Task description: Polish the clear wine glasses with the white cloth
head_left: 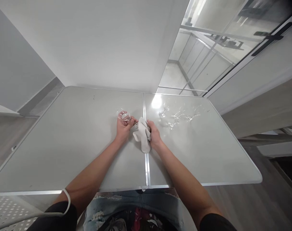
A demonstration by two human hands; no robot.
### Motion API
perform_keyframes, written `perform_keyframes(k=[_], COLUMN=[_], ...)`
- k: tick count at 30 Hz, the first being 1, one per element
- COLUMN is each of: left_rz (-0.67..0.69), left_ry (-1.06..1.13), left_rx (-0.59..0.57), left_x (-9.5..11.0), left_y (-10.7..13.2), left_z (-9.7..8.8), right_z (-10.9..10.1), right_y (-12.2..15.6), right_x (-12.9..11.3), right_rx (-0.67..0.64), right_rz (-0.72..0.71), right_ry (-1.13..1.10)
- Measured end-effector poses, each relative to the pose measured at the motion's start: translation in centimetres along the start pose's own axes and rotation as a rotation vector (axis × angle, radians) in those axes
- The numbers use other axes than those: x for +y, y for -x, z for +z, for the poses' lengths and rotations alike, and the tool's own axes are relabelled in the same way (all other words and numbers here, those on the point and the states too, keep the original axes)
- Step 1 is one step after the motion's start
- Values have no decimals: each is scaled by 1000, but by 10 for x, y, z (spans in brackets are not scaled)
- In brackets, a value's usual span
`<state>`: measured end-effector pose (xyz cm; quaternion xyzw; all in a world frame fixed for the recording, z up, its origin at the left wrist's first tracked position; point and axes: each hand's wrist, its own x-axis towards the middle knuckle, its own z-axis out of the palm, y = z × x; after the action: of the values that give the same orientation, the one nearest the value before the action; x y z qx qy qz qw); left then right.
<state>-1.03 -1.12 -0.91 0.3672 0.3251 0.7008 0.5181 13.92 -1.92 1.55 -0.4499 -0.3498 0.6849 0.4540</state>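
My left hand (123, 126) is closed around a clear stemmed glass (125, 116), held on its side over the middle of a grey folding table (64, 141). My right hand (153, 132) grips a light grey cloth (143, 134), which is bunched against the stem end of that glass and hangs down toward the table's centre seam. Three more clear stemmed glasses (176, 117) stand on the table just right of my hands, near the far edge.
The table is bordered by a metal rim, with a white wall behind it and glass panels at the back right. A white perforated chair (6, 211) sits at the lower left. Wood-look floor lies on the right.
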Motion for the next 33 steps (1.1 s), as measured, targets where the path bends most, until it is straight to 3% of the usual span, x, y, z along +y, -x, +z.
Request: perform_keyframes(k=[6,11,17,23,25,29,31,33], left_rz=[-28,-42,-159,-149,-97,42,31,-27], left_ry=[17,32,19,-56,-14,50,16,-36], left_rx=[-52,-109,-317,-517,-474,-157,-39,-13], left_x=[-1,0,-4,0,2,1,-2,-5], left_y=[2,3,10,8,2,-12,-17,-19], left_z=[4,3,1,0,-2,-14,-22,-27], right_z=[-4,-2,-2,-8,-8,-7,-7,-11], right_y=[2,4,-2,-10,-12,-14,-9,1], right_x=[-5,0,12,18,20,17,7,-9], right_rx=[-16,66,72,70,110,145,155,151], right_rz=[-471,-689,-686,-614,-614,-644,-659,-647], right_ry=[537,951,1232,1308,1292,1173,1088,994])
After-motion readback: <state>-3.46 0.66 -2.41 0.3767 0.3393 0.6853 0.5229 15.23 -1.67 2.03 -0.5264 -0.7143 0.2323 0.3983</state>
